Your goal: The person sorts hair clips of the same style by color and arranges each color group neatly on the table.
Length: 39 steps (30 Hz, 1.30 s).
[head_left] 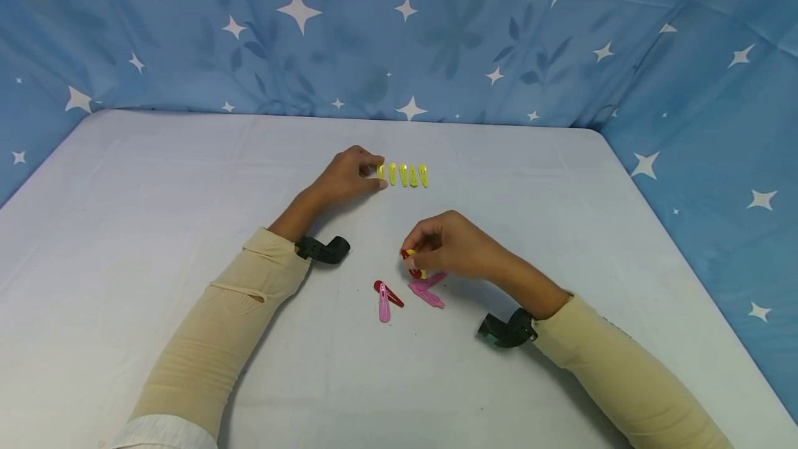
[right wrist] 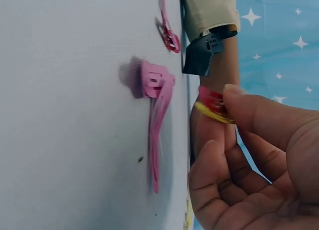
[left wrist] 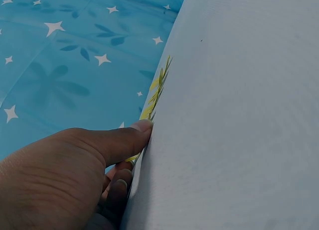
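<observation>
Yellow snap hair clips lie side by side in a row toward the back of the table. My left hand pinches the leftmost yellow hair clip at its ends, between thumb and fingertips. In the left wrist view, the thumb hides most of that clip. Nearer the front, my right hand holds red and yellow hair clips together between thumb and fingers, raised off the table. Two pink hair clips lie crossed just below this hand. To their left, a pink hair clip overlaps a red hair clip.
A white cloth covers the table. Blue curtains with white stars stand behind it and along the right side. Each wrist carries a black camera mount.
</observation>
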Available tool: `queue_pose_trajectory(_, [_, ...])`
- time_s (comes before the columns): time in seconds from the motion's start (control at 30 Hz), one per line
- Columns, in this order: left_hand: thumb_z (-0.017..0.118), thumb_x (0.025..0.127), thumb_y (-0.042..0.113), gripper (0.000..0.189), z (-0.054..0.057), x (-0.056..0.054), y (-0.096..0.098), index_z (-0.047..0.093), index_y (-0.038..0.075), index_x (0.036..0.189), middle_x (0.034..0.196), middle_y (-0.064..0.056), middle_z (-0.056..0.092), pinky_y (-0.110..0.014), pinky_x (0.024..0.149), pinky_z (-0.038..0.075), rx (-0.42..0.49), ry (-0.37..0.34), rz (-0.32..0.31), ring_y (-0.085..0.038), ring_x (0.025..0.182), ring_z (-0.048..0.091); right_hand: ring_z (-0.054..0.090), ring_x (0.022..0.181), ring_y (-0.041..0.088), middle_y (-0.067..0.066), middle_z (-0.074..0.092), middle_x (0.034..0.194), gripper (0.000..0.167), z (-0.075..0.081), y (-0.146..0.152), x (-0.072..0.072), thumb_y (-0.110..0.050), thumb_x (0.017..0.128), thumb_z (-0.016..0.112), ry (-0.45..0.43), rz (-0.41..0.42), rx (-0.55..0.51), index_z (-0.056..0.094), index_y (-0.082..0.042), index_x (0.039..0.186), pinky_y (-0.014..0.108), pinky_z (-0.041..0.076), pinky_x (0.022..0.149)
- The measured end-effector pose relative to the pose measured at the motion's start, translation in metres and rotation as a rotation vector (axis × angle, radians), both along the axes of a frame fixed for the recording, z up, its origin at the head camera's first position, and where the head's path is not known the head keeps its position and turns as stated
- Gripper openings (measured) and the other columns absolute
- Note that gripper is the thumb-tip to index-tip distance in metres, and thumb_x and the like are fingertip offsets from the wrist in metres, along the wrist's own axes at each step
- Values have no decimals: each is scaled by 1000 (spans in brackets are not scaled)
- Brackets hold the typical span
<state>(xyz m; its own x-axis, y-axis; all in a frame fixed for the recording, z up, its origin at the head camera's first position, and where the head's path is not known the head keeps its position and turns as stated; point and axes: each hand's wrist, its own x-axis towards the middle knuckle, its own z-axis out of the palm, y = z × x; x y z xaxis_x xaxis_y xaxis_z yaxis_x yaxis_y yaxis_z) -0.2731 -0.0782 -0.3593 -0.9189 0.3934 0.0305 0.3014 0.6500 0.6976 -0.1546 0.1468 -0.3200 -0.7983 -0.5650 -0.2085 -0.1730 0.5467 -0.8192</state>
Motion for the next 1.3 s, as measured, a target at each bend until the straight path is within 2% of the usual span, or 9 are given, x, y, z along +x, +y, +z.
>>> queue_pose_trajectory(0.23, [70,91,20,54,3,1,1,55,5,141,126,-17,55,-41,96,46,-8,5,-3,-27,110,54,59,74,16,0,74,84,11,-2,1,-1,-16,84,79,64,-66,44,78,-12,94,26,48,62])
queue_pose_trajectory(0.43, [70,91,20,54,4,0,0,55,5,141,128,-17,54,-42,97,46,-8,7,-5,-28,110,54,57,79,18,-3,76,90,12,-2,4,-5,-19,88,76,56,-128,77,81,-17,98,25,42,59])
queue_pose_trajectory(0.67, [71,91,20,54,2,-2,1,55,6,141,128,-17,54,-42,98,46,-4,1,-1,-28,112,55,58,70,21,1,73,83,15,0,13,-13,-24,89,75,35,-210,102,80,-18,101,28,43,57])
queue_pose_trajectory(0.77, [70,91,21,54,1,-2,1,55,6,141,128,-17,54,-42,98,46,-8,1,-3,-28,112,54,60,76,20,0,74,87,16,2,17,-18,-27,89,74,24,-246,113,80,-19,102,29,46,62])
queue_pose_trajectory(0.9, [70,92,20,54,0,-2,1,54,6,141,129,-17,54,-42,98,45,-10,-6,-4,-28,112,54,60,81,21,2,75,88,19,4,23,-28,-28,90,73,23,-300,108,80,-18,105,30,49,67])
queue_pose_trajectory(1.1, [70,91,20,54,0,0,0,54,6,141,129,-16,54,-41,97,45,-5,-19,5,-27,112,53,59,74,24,4,70,78,26,4,31,-53,-29,91,73,32,-391,58,77,-12,110,30,51,65])
queue_pose_trajectory(1.3, [71,91,20,54,-1,-2,1,55,7,141,127,-15,54,-41,96,46,-5,-17,9,-26,111,53,61,79,19,1,71,86,27,3,35,-76,-28,93,70,13,-460,59,75,-10,113,28,53,71])
